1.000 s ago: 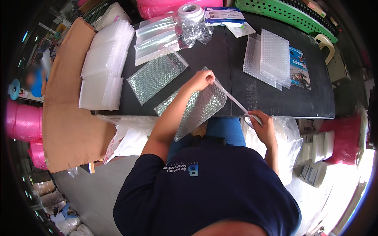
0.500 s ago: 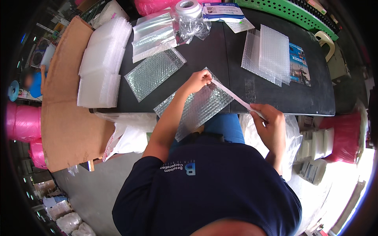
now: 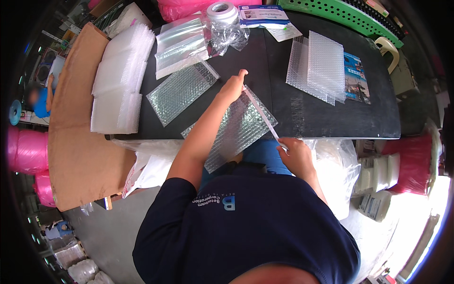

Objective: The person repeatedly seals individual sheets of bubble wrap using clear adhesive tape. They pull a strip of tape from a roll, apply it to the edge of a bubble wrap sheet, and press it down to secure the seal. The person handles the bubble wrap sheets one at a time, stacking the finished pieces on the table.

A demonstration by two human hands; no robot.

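Fingers of the left hand [image 3: 235, 87] curl mostly closed at the far corner of a clear bubble-wrap pouch [image 3: 248, 124], one digit stretched toward the far side; whether they grip it cannot be told. Just off the table's near side, the right hand [image 3: 298, 155] pinches the near end of a narrow white tape-like strip [image 3: 261, 112], thumb and forefinger nearly together.

The strip slants from far left to near right between the hands, along the pouch's right end, its tail passing the corner to the right hand. The pouch's long axis runs crosswise, far right to near left, beneath the left forearm [image 3: 198, 136], with its near part overhanging the edge of the black table [image 3: 350, 124].

Tabletop gives room on the right, up to white bubble-wrap pouches [image 3: 326, 66] beside a blue printed sheet [image 3: 357, 84]. On the left, a second bubble-wrap pouch [image 3: 179, 97] lies nearby; farther left stands a stack of white bubble-wrap sheets [image 3: 120, 68].
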